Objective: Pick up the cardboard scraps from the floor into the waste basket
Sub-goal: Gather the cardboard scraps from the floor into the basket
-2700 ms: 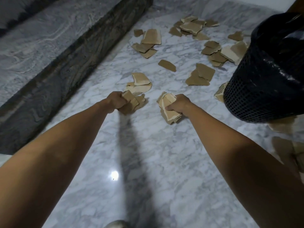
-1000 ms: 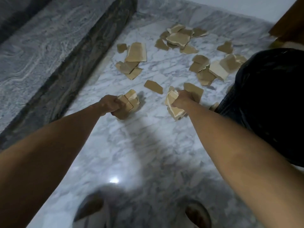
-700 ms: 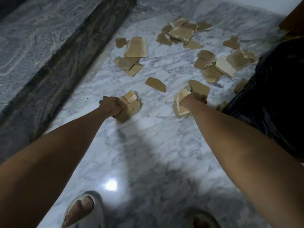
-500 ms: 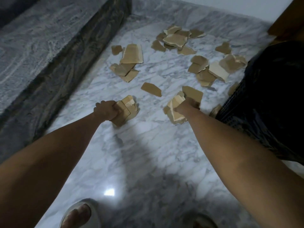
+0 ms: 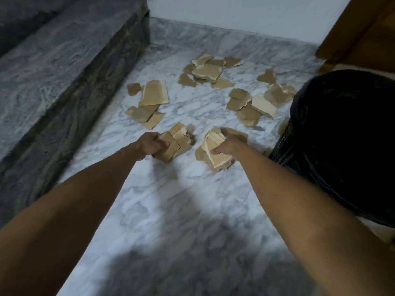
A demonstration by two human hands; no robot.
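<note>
Both hands clenched on stacks of tan torn cardboard scraps: left hand point(image 5: 149, 146), right hand point(image 5: 226, 146). Black mesh waste basket point(image 5: 342, 146) sits just right of the right hand, so that hand is nearer and likely dumps first.

No text, label, brand, number or sign can be read anywhere in view; the cardboard scraps point(image 5: 154, 92), the basket point(image 5: 342, 146) and the marble floor point(image 5: 181, 199) all show plain, unmarked surfaces.

glossy marble floor point(image 5: 192, 210), matt cardboard scraps point(image 5: 154, 95), mesh waste basket point(image 5: 286, 146)
</note>
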